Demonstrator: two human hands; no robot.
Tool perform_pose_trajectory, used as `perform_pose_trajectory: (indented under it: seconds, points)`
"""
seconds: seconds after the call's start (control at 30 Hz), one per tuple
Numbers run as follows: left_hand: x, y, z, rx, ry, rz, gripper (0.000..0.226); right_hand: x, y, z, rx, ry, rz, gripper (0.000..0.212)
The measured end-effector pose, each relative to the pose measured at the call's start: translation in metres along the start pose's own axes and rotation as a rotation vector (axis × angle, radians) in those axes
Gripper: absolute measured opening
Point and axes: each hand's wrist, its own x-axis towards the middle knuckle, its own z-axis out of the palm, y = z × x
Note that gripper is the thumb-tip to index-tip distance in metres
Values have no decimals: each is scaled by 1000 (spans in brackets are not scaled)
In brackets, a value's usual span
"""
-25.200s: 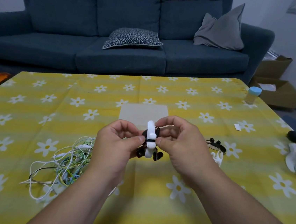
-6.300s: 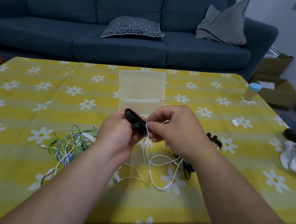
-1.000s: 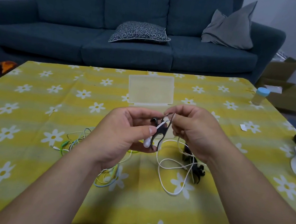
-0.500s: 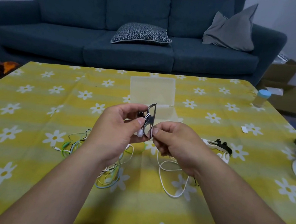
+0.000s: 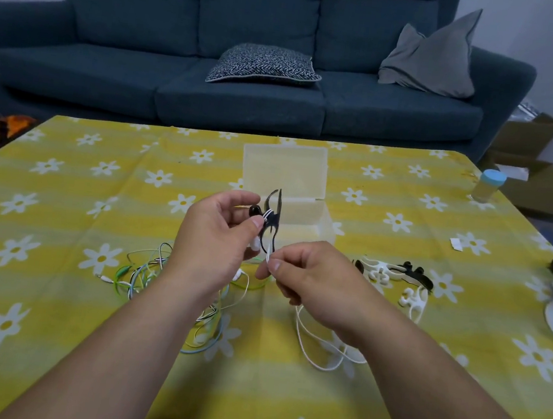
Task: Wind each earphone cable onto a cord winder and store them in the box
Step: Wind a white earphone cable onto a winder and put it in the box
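Black cord winder (image 5: 272, 221) is up off the surface (image 5: 61, 227), just before the one open box (image 5: 284, 166). My left hand (image 5: 217, 240) pinches it, fingers curled. A few turns of white cable (image 5: 317, 360) are on. My right hand (image 5: 312, 276) pinches the cable just below, and most of the slack lies loose. One tangle (image 5: 158, 277) is unwound; I cannot count its strands. Spare winders (image 5: 394, 273): at least three. I cannot read the box contents.

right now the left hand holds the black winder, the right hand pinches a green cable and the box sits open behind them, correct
The cable is white, not green; the head view shows it. The left hand holds the black winder, the right hand pinches that cable, and the box sits open behind them.
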Motion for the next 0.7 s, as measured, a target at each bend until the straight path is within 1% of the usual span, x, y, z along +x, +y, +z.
perform_pose_trajectory:
  seconds: [0.1, 0.17, 0.27, 0.37, 0.43, 0.5, 0.57, 0.63, 0.7]
  points:
    - [0, -1, 0, 44, -11, 32, 29, -3, -8, -6, 47, -9, -61, 20]
    - [-1, 0, 0, 121, -44, 69, 29, -4, -14, -16, 84, 23, -115, 19]
    - [-5, 2, 2, 275, -137, 119, 27, -4, -22, -35, 115, 131, -196, 19]
    - [-10, 2, 3, 385, -237, 114, 25, -1, -22, -52, 172, 292, -201, 21]
    - [-13, 3, 4, 311, -307, 73, 26, 3, -18, -59, 183, 385, -159, 24]
    - [-16, 4, 6, 160, -368, 12, 27, 7, -11, -62, 178, 447, -115, 27]
    - [-18, 6, 7, 24, -396, -37, 27, 11, -7, -62, 177, 484, -77, 29]
    - [-20, 8, 9, -64, -410, -61, 26, 13, -5, -61, 172, 506, -37, 29]
    - [-21, 11, 10, -149, -420, -82, 27, 14, -3, -58, 130, 490, 30, 27]
